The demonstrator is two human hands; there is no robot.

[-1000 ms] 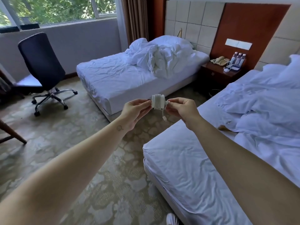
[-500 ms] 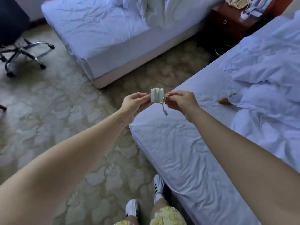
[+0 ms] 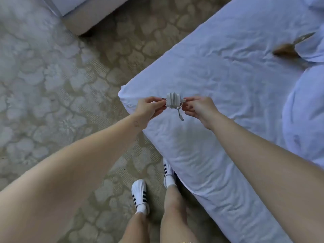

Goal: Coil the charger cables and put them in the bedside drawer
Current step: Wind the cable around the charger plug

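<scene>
Room, head view: carpet (image 3: 52,67) and a bed (image 3: 228,81) corner below us.
Charger (image 3: 172,100): cable wound on it, held in the air above the bed corner, between our hands.
Left hand (image 3: 150,106): pinches its left end.
Right hand (image 3: 198,106): pinches its right end.
Axis: runs from hand to hand; loose end (image 3: 181,117) hangs nearer the right hand.
Drawer: not in view.

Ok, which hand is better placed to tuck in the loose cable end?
Right, probably. The loose end hangs from the cable-wound charger close beside the right hand, while the left hand pinches the opposite side and can steady it.
</scene>
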